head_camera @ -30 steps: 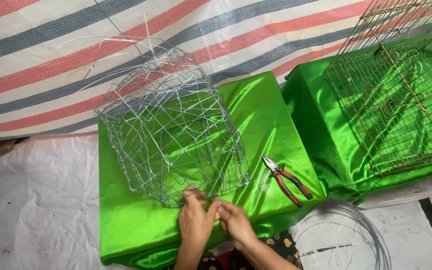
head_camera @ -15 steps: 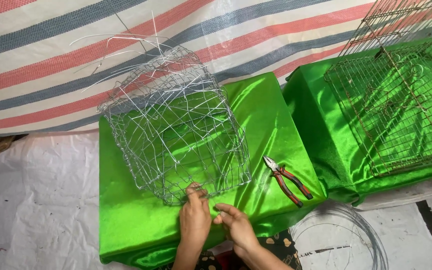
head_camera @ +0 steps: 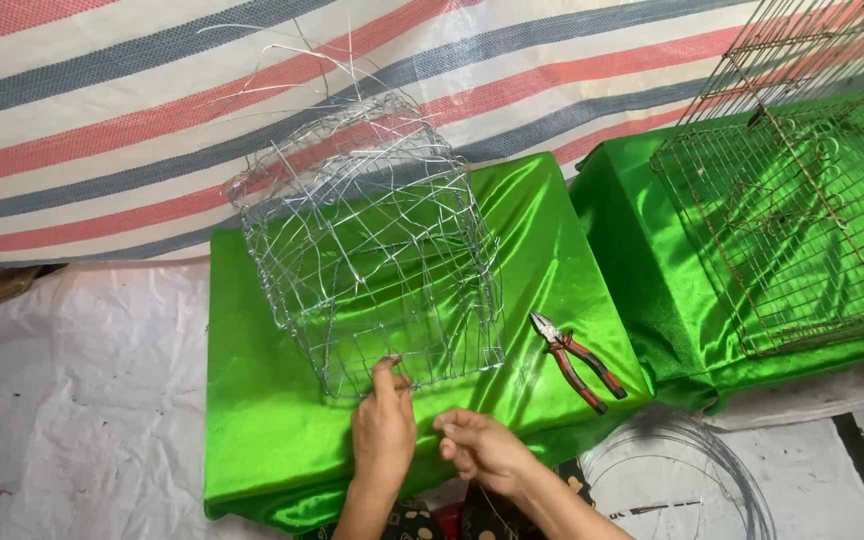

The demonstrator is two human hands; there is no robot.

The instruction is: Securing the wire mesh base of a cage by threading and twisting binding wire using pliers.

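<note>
- We see a shiny wire cage (head_camera: pixel 367 235) sitting on a low block covered in bright green cloth (head_camera: pixel 252 420).
- The cage sits just in front of our hands, up and a little to the left of them.
- It is a boxy shape and leans a bit. Loose wire ends (head_camera: pixel 282 60) stick up from its top.
- Our left hand (head_camera: pixel 384 428) is the nearer one. Its fingertips touch the bottom front edge of the cage, and the fingers are bent as if pinching a wire there.
- Our right hand (head_camera: pixel 482 447) is just beside the left one, a bit lower, and is not touching the cage. Its fingers are curled in. We think it holds a thin wire, but the wire is too fine to be sure.
- Red-handled pliers (head_camera: pixel 579 360) lie on the green cloth to the right of the cage, close to the right hand. Nobody is holding them.
- A coil of wire (head_camera: pixel 682 470) lies on the white floor sheet (head_camera: pixel 62 400), down on the right.
- A bigger, rusty cage (head_camera: pixel 792 210) rests on another green block, well apart on the right.
- A striped sheet (head_camera: pixel 102 120) in red, blue and white hangs behind it all.
</note>
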